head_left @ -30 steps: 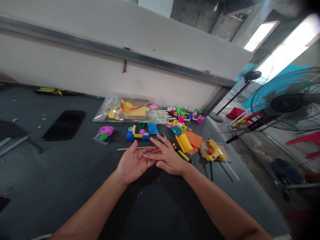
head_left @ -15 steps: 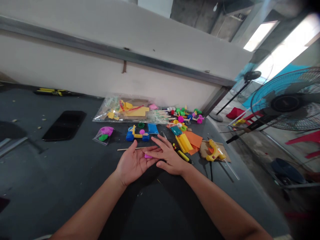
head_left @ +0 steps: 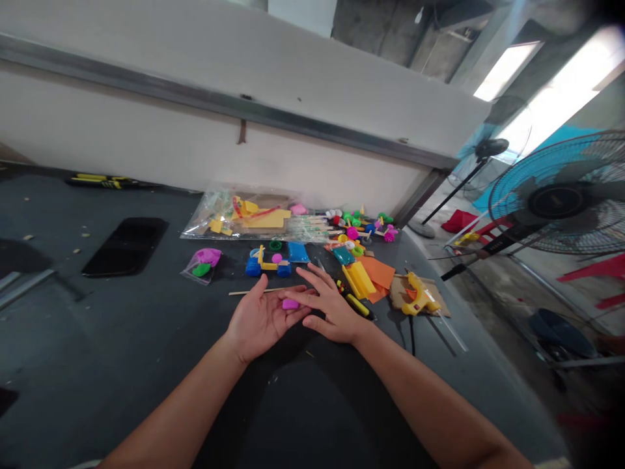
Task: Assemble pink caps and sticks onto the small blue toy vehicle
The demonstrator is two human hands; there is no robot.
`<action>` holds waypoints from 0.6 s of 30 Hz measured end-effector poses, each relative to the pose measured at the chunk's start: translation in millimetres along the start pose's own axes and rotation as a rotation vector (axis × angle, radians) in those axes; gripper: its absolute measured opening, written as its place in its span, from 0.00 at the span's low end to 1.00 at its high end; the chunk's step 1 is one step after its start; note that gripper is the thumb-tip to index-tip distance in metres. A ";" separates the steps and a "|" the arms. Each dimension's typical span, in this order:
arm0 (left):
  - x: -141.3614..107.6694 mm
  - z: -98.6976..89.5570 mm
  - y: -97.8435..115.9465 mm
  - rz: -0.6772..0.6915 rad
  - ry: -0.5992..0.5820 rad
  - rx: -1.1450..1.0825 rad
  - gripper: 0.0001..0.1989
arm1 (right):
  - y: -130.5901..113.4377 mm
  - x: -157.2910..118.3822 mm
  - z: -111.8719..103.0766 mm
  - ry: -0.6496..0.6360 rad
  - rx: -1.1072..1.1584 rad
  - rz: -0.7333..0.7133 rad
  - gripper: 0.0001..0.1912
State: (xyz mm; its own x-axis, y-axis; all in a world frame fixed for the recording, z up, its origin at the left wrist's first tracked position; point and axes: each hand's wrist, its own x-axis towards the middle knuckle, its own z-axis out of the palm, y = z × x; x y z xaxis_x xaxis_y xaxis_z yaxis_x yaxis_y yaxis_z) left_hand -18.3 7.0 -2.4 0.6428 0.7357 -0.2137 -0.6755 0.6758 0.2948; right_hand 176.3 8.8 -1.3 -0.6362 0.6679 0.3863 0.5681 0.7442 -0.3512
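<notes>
Both hands lie open: the left hand [head_left: 261, 319] palm-up with pink clay [head_left: 290, 304] on its fingers, beneath the right hand [head_left: 332, 306]. Toward the far table edge [head_left: 166, 189], a small bag [head_left: 200, 267] holds purple and green clay [head_left: 208, 256].

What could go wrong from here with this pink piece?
The pink lump lies loose on the open left hand, so it might slip off onto the dark table. The right hand is also close to a yellow-and-black tool and could knock it.
</notes>
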 end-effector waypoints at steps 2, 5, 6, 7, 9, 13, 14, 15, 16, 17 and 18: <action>-0.4 0.6 -0.1 0.008 -0.003 0.015 0.31 | -0.4 0.3 2.4 0.123 0.019 0.037 0.20; -0.7 1.7 -0.4 0.007 -0.022 0.039 0.32 | -1.0 1.1 5.1 0.235 0.016 0.079 0.12; -0.6 1.6 -0.5 0.002 -0.024 0.045 0.32 | -1.2 1.5 5.6 0.238 0.013 0.083 0.11; -0.4 1.2 -0.8 -0.005 -0.026 0.049 0.32 | -1.5 1.8 5.9 0.236 0.011 0.082 0.11; 0.3 -0.3 -1.6 -0.016 -0.040 0.055 0.32 | -2.1 2.4 5.9 0.229 0.007 0.079 0.11; 1.2 -2.0 -3.8 -0.014 -0.052 0.053 0.29 | -3.4 2.7 5.7 0.227 -0.001 0.085 0.07; 1.3 -1.6 -4.3 -0.012 -0.045 0.049 0.28 | -3.6 2.7 5.8 0.232 0.001 0.088 0.07; 1.3 -1.1 -4.8 -0.012 -0.037 0.044 0.28 | -3.8 2.7 6.0 0.238 0.006 0.092 0.07; 1.3 -0.5 -5.2 -0.013 -0.028 0.040 0.27 | -4.0 2.7 6.3 0.245 0.016 0.101 0.08; 1.2 0.1 -5.5 -0.016 -0.018 0.037 0.27 | -4.2 2.9 6.7 0.253 0.030 0.111 0.08; 1.1 0.7 -5.8 -0.017 -0.008 0.037 0.27 | -4.4 3.1 7.1 0.259 0.048 0.123 0.07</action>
State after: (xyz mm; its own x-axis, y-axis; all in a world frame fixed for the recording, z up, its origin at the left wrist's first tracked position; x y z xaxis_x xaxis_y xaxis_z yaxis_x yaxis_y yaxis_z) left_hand -13.4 3.8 -3.7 0.6572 0.7234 -0.2114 -0.6507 0.6862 0.3252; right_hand 168.2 7.6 -4.6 -0.4061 0.7362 0.5414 0.6033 0.6609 -0.4463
